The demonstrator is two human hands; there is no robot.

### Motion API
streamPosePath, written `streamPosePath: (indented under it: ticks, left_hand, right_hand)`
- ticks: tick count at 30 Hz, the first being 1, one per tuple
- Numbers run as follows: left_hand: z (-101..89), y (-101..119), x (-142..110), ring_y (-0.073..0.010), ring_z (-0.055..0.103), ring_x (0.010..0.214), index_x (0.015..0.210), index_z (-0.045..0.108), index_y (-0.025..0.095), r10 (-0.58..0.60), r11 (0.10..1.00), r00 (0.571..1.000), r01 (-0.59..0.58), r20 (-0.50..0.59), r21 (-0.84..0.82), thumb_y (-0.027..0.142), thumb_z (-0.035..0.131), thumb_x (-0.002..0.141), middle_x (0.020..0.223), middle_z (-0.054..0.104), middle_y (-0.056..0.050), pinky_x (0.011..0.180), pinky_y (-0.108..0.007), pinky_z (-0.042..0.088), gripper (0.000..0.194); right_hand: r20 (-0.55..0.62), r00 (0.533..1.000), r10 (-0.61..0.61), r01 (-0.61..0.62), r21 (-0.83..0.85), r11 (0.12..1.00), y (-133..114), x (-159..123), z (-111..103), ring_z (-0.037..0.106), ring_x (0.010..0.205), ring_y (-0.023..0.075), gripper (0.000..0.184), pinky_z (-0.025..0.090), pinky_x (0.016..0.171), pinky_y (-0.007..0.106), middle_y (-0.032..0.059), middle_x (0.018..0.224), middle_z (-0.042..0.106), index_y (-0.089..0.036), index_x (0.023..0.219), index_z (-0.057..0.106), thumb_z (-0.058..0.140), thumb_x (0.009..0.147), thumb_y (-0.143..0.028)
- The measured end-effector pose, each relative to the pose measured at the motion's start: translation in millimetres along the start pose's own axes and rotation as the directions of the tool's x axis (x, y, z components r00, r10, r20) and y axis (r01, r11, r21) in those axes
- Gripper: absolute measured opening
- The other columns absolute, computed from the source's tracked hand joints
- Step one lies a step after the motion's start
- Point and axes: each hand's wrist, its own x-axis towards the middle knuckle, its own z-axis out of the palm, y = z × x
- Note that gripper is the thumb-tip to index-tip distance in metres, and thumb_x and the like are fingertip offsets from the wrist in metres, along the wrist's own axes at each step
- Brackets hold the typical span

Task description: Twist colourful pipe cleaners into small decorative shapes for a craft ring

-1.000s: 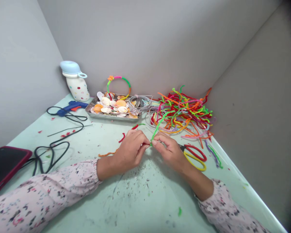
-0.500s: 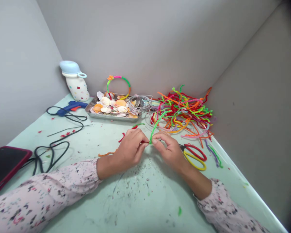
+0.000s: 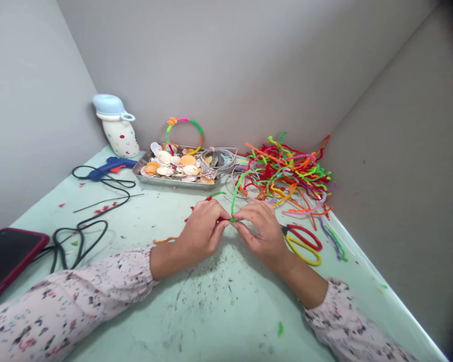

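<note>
My left hand [image 3: 202,229] is closed, thumb and forefinger pinching a red pipe cleaner [image 3: 222,219] that shows just at the fingertips. Close against it, my right hand [image 3: 262,231] pinches the lower end of a green pipe cleaner [image 3: 234,196], which rises from the fingertips and curves to the right. The two sets of fingertips almost meet where green and red come together. Whether the strands are wound round each other is too small to tell. Behind the left hand lie red and green strand ends, partly hidden. Scissors [image 3: 304,245] with red and yellow handles lie beside my right hand.
At the back, a metal tray [image 3: 173,184] holds shells, a wire coil [image 3: 226,161] and a colourful pipe-cleaner ring [image 3: 191,120]. A pile of pipe cleaners [image 3: 287,173] is at right. Leftward are a bottle [image 3: 119,130], a blue glue gun [image 3: 107,168], a black cord [image 3: 83,226] and a phone [image 3: 11,256].
The green pipe cleaner has swung more upright, its base shifting slightly left. My right fingers have moved a little left and changed their pinch; the left hand has barely moved.
</note>
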Motion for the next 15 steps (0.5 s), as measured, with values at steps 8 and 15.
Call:
streamPosePath:
  ticks: [8, 15]
  left_hand:
    - [-0.5, 0.7, -0.2, -0.0187, 0.049, 0.077, 0.086, 0.05, 0.018, 0.028, 0.999, 1.0, -0.028, -0.002, 0.017, 0.016, 0.045, 0.09, 0.08, 0.057, -0.004, 0.075, -0.035, 0.038, 0.007]
    - [-1.1, 1.4, 0.5, -0.0187, 0.048, 0.077, 0.085, 0.05, 0.018, 0.047, 0.998, 0.999, -0.047, 0.008, 0.029, 0.017, 0.044, 0.091, 0.079, 0.057, -0.005, 0.075, -0.036, 0.038, 0.008]
  right_hand:
    - [0.003, 1.0, 0.022, -0.022, 0.013, 1.0, -0.4, 0.5, 0.5, 0.06, 0.087, 0.0203, 0.013, 0.041, 0.091, 0.044, 0.0028, 0.09, 0.067, -0.025, 0.097, 0.06, 0.061, 0.085, -0.019]
    - [0.021, 1.0, 0.008, -0.008, 0.005, 1.0, -0.3, 0.6, -0.3, 0.059, 0.087, 0.0198, 0.013, 0.039, 0.094, 0.044, 0.0027, 0.089, 0.065, -0.024, 0.095, 0.059, 0.061, 0.085, -0.017]
